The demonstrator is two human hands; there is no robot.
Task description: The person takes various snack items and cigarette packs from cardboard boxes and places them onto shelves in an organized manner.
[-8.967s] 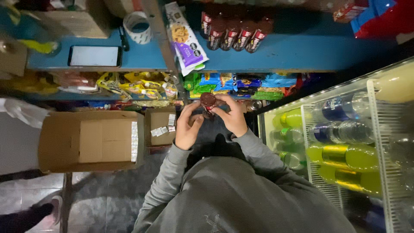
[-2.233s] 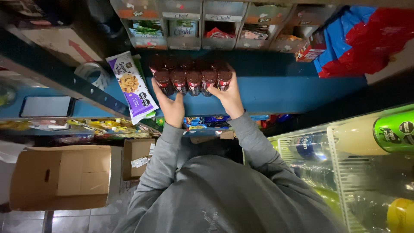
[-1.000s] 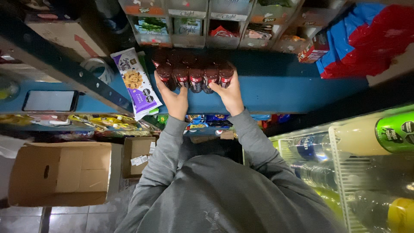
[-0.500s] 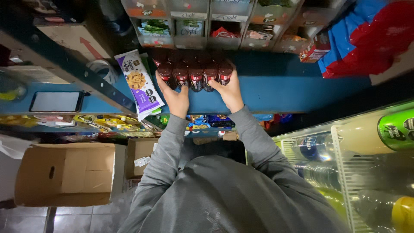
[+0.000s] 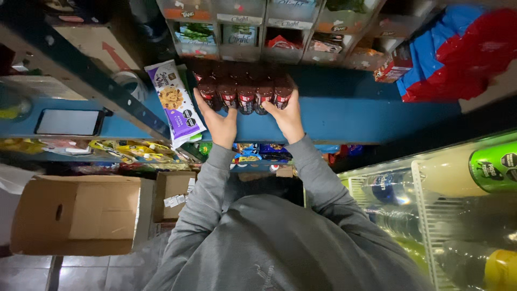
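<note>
Dark brown cookie rolls (image 5: pixel 245 94), red-and-white labels. Shelf (image 5: pixel 350 118) blue. Cookie packet (image 5: pixel 175 102) purple and white, tan cookie printed. Sleeves (image 5: pixel 207 183) grey. Cardboard box (image 5: pixel 75 215) plain brown. Bags (image 5: pixel 463 48) red, blue.

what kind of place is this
Most likely a small grocery shop: a blue shelf with a row of dark red cookie rolls, a drinks fridge, and an open cardboard box on the floor.

Blue shelf (image 5: pixel 366 116) bare right of packs (image 5: pixel 246 94); purple cookie bag (image 5: pixel 175 102) crowds left.
</note>
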